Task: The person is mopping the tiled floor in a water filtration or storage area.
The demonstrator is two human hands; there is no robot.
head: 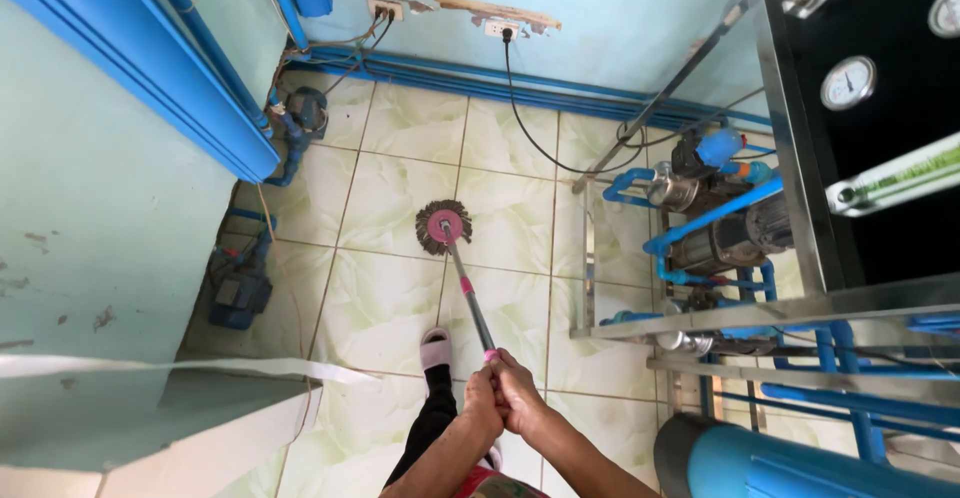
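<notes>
Mop (444, 226) head is sitting flat on floor tile (390, 298), handle running straight away from fingers; left hand (482, 405) and right hand (519, 396) are both clamping handle's near end.

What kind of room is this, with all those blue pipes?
Probably a pump or water-treatment room. Blue pipes run along the wall, pumps sit in a metal frame, and gauges hang on a panel. Both hands hold a mop.
</notes>
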